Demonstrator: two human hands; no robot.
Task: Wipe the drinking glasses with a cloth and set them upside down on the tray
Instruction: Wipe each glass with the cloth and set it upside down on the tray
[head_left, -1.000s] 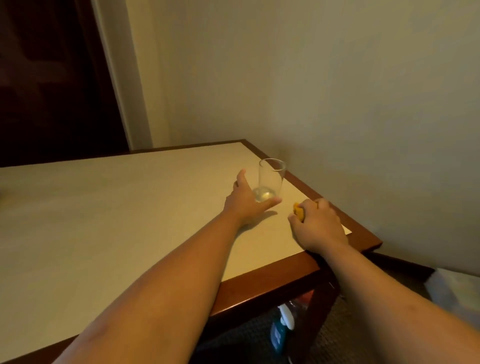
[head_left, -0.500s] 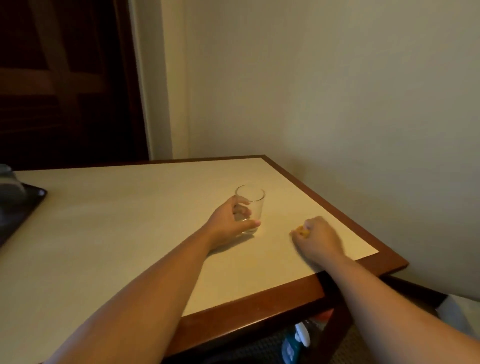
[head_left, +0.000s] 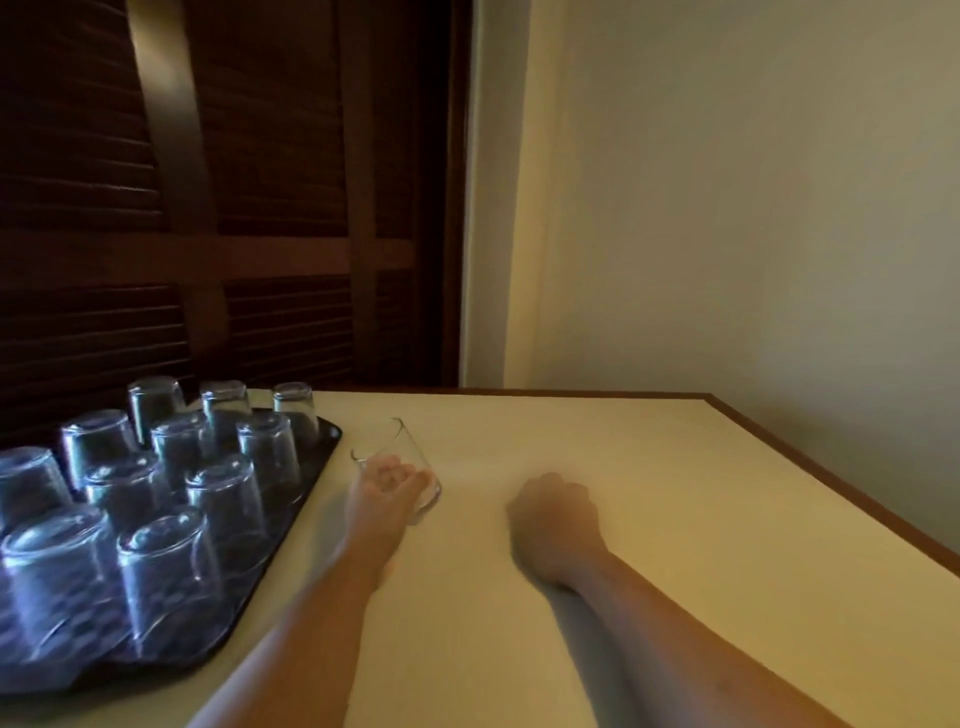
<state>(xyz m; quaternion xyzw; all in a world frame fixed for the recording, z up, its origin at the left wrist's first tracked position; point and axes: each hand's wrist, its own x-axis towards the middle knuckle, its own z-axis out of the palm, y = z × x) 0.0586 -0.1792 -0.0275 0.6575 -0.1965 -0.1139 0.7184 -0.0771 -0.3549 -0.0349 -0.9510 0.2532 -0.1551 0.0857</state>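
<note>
Glass (head_left: 402, 457) — gone from far corner, now tilted just beside tray (head_left: 324, 447), mouth toward it, left hand (head_left: 387, 480) curled round it. Right hand (head_left: 553, 512) fisted on table (head_left: 675, 467) — cloth unseen, cannot tell. Flip begun; placing next.

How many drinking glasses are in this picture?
12. Eleven glasses stand upside down on the tray: rows of three, three, three and two, back to front. One tilted glass is in the left hand. More may hide beyond the left edge.

The left hand (head_left: 387, 488) grips a tilted glass (head_left: 402, 454). A tray (head_left: 306, 467) of upturned glasses (head_left: 161, 577) sits just left of its fingers (head_left: 395, 474).
</note>
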